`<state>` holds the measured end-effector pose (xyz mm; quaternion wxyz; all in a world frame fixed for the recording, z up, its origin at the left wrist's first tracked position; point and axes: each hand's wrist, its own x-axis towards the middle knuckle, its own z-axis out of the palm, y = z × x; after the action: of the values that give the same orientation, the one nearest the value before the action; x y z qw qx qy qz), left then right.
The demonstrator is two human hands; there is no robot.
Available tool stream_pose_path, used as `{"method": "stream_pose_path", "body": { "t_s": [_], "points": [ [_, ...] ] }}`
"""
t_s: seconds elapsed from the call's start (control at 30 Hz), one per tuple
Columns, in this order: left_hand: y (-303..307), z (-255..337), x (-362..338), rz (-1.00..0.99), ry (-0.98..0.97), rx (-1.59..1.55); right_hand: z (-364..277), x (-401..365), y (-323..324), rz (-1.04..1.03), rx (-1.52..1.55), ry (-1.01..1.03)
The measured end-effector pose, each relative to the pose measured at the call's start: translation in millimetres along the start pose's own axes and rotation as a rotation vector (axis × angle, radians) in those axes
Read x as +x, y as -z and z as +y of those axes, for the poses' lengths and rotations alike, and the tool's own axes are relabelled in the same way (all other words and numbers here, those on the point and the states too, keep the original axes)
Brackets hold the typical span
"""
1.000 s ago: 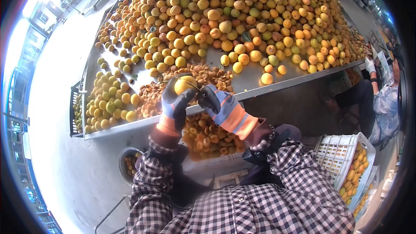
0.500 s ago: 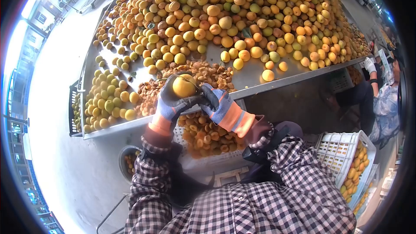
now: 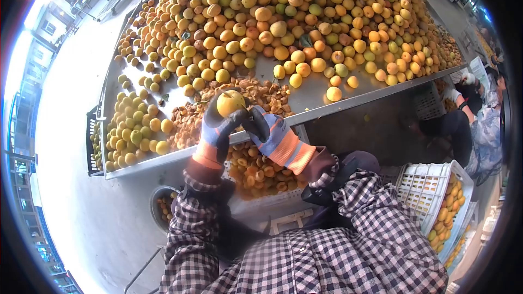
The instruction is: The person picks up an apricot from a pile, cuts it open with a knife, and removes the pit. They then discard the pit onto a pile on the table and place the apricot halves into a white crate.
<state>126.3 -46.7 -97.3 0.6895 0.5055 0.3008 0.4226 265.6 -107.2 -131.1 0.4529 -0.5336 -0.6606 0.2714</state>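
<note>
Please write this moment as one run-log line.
Left hand: holds yellow fruit; right hand: close beside it; cut pieces: on metal table, in crate below; whole fruit: heaped on table.

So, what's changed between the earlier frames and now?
The co-worker's banded-wrist hand has moved down and left in the picture; their other hand now shows. The left hand still holds the apricot, the right hand still against the left's fingers. Apricot pile and white crate stayed put.
</note>
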Motion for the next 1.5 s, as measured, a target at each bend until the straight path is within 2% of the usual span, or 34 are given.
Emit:
{"method": "stream_pose_path", "body": {
  "t_s": [0.07,0.13,0.2,0.23,0.27,0.33,0.4,0.47,0.5,0.53,0.6,0.63,0.67,0.73,0.77,0.9,0.97,1.0,1.07,1.2,1.27,1.33,1.5],
  "points": [
    [7,-1,4,0.044,-0.085,0.239,0,-1,-1,-0.063,0.000,-0.044],
    [0,-4,0,0.071,-0.103,0.231,0,-2,-6,-0.005,0.015,0.006],
    [-13,-6,-5,0.127,-0.018,-0.072,1,-3,-16,-0.017,-0.007,-0.073],
    [-22,-14,-5,0.289,0.189,-0.361,1,-3,-20,-0.027,-0.028,-0.149],
    [-17,-17,-5,0.286,0.190,-0.357,1,-4,-22,-0.023,-0.027,-0.149],
    [-5,-18,-5,0.113,0.375,-0.589,-1,-3,-23,-0.040,-0.044,-0.280],
    [3,-18,-3,0.033,0.335,-0.509,1,-2,-17,-0.022,-0.041,-0.210],
    [7,-12,-3,0.114,0.113,-0.003,1,0,-10,-0.003,-0.033,-0.144],
    [14,-5,-1,0.107,0.101,0.150,1,1,-8,-0.027,-0.036,-0.128],
    [13,-6,1,0.107,0.101,0.151,1,3,-5,-0.050,-0.040,-0.112],
    [12,-11,2,0.143,-0.106,0.226,-3,2,-3,-0.041,-0.027,-0.087],
    [7,-9,0,0.120,-0.131,0.195,-4,2,-4,-0.032,-0.016,-0.060],
    [6,-14,-2,0.119,-0.131,0.197,-5,0,-7,-0.030,-0.014,-0.060],
    [-4,-21,-3,0.133,0.192,-0.246,-13,-1,-12,0.033,-0.129,-0.139],
    [-15,-27,-5,0.189,0.248,-0.481,-17,-3,-10,0.021,-0.107,-0.159],
    [-11,-22,-3,0.122,0.311,-0.502,-8,-3,-7,-0.008,-0.182,-0.176],
    [2,-26,0,0.005,0.248,-0.229,-6,2,-1,-0.071,-0.106,-0.247],
    [3,-24,0,0.008,0.250,-0.230,-4,2,-1,-0.074,-0.105,-0.249],
    [3,-16,1,0.178,0.152,0.123,1,2,-1,-0.037,-0.088,-0.192],
    [5,-16,4,0.154,-0.021,0.146,-6,5,4,-0.069,-0.084,-0.201],
    [2,-27,5,0.148,0.017,0.101,-4,2,-4,0.010,-0.109,-0.181],
    [-7,-37,6,0.219,0.259,-0.348,-6,3,-5,-0.013,-0.148,-0.179],
    [1,-32,11,0.167,0.268,-0.199,-1,8,-5,-0.078,-0.177,-0.184]
  ]
}}
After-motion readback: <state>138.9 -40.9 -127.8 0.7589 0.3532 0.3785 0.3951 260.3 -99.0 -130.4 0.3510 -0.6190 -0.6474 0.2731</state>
